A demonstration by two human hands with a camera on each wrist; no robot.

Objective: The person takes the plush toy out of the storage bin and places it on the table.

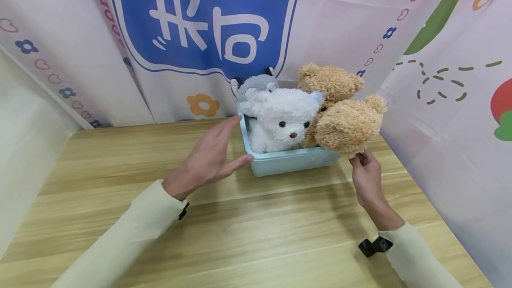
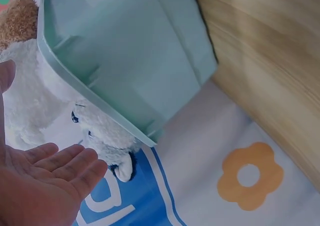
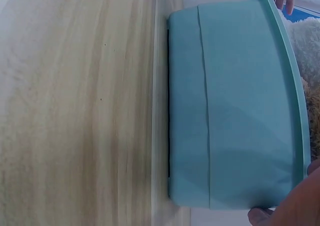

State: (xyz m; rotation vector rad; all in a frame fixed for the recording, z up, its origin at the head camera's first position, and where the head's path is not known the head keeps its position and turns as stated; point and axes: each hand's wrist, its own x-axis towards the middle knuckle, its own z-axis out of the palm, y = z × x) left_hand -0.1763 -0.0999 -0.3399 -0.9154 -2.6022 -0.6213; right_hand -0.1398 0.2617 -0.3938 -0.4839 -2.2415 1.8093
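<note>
A light blue plastic bin [image 1: 294,165] stands on the table, filled with plush toys. Inside are a white plush dog [image 1: 276,112], a grey-and-white plush toy [image 1: 258,86] behind it, and two curly brown teddy bears, one at the back [image 1: 328,81] and one leaning over the right end [image 1: 348,126]. My left hand [image 1: 208,154] is beside the bin's left end, fingers straight and spread, thumb tip close to the rim. At the opposite end, my right hand [image 1: 367,179] grips the bin's near right rim, thumb outside; the bear's head partly hides these fingers from above.
The wooden table [image 1: 240,234] meets a printed cloth backdrop [image 1: 340,12] directly behind the bin. Another printed panel [image 1: 452,114] rises along the right edge, and a pale wall [image 1: 32,146] bounds the left. Black devices are strapped to both wrists.
</note>
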